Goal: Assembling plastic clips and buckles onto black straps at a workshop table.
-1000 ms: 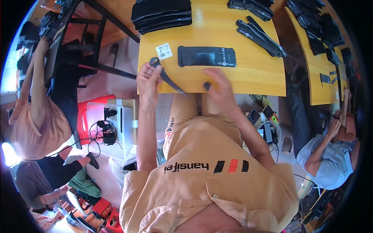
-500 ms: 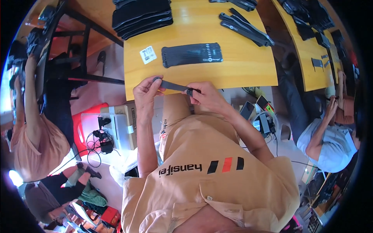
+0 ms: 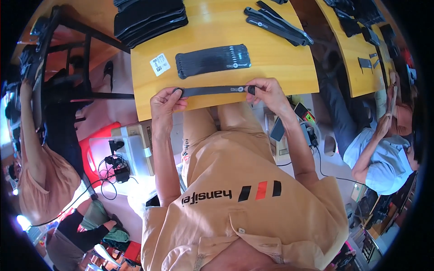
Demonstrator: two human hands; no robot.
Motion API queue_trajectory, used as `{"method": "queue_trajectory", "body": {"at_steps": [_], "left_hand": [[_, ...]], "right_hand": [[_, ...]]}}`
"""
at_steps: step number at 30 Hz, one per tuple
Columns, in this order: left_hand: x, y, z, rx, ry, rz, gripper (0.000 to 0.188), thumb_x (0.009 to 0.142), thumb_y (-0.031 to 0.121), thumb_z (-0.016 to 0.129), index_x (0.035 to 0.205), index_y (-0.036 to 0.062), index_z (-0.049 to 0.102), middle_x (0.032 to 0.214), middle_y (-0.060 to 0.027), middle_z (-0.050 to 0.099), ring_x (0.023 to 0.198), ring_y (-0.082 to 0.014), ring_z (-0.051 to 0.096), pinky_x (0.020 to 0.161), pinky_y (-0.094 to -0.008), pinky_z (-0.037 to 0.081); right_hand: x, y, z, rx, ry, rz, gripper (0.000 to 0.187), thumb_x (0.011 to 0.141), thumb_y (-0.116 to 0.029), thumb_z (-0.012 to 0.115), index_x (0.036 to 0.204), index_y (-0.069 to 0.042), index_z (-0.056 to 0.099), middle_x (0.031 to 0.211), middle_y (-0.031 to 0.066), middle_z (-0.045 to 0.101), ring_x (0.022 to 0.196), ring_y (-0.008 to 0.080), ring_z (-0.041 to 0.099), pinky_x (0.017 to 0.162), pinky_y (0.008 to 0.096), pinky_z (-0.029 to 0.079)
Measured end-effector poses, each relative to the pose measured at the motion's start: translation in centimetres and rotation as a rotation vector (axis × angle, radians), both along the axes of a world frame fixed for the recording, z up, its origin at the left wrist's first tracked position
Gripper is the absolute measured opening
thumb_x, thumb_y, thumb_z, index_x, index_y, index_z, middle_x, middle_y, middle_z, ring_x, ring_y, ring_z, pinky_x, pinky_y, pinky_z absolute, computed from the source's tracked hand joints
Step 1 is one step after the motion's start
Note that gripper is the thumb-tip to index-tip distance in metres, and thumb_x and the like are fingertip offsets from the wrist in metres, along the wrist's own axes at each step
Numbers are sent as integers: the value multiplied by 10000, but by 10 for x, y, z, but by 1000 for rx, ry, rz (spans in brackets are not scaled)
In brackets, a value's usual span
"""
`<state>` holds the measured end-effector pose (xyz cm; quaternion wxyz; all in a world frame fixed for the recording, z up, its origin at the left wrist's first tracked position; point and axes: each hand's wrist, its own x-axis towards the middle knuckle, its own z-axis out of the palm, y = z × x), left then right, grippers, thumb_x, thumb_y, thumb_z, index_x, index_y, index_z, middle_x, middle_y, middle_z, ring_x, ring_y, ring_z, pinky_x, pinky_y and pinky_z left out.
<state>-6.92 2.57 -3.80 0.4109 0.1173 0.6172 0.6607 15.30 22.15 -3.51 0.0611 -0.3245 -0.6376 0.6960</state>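
Left of the person's legs, I see a translucent plastic box with black adapters and cable; whether they lie inside or on top I can't tell. From my view the black stack is cut off by the upper edge, and fingers cover both tips of the grey strap. That strap is stretched over the near part of the table, its long axis running left to right, its pale-printed end toward the right. The left hand pinches one end; the right hand is clamped on the other.
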Motion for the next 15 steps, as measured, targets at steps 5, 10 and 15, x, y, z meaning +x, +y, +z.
{"method": "queue_trajectory", "body": {"at_steps": [5,10,15], "left_hand": [[-1,16,-4,-27,70,32,130,827,84,623,909,-17,620,718,-86,643,564,-109,600,521,-197,494],[-5,30,-13,-94,278,89,110,811,78,646,876,-10,633,653,-12,584,556,-63,533,511,-174,429],[-11,40,-29,-177,481,97,113,789,66,668,852,-17,624,657,24,549,546,-28,445,505,-166,374]], "right_hand": [[0,6,-8,22,-41,-176,166,870,-68,517,994,-4,607,775,45,633,705,92,616,570,194,477],[-7,8,-19,42,121,-301,155,876,-45,498,938,4,631,789,30,625,645,59,577,523,172,439],[-23,9,-22,118,76,-405,141,797,48,536,870,2,647,683,-6,592,582,35,497,498,178,396]]}}
